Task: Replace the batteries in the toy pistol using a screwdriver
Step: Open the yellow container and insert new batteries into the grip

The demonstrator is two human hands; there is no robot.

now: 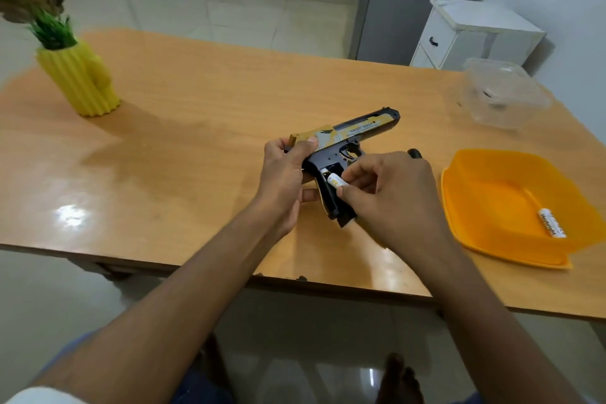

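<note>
A black and gold toy pistol (357, 131) lies on its side on the wooden table (196, 128), barrel pointing right and away. My left hand (285, 174) grips its rear end and grip. The battery bay in the grip is open. My right hand (390, 193) pinches a white battery (337, 181) at the mouth of that bay. A second white battery (552, 223) lies in the orange tray (492, 207) to the right. A dark object (414, 153), partly hidden, sticks out behind my right hand.
A yellow ribbed vase (78, 79) with plants stands at the table's far left. A clear plastic container (505, 95) sits at the far right corner. A white cabinet (472, 33) stands beyond the table. The table's front edge runs close below my hands.
</note>
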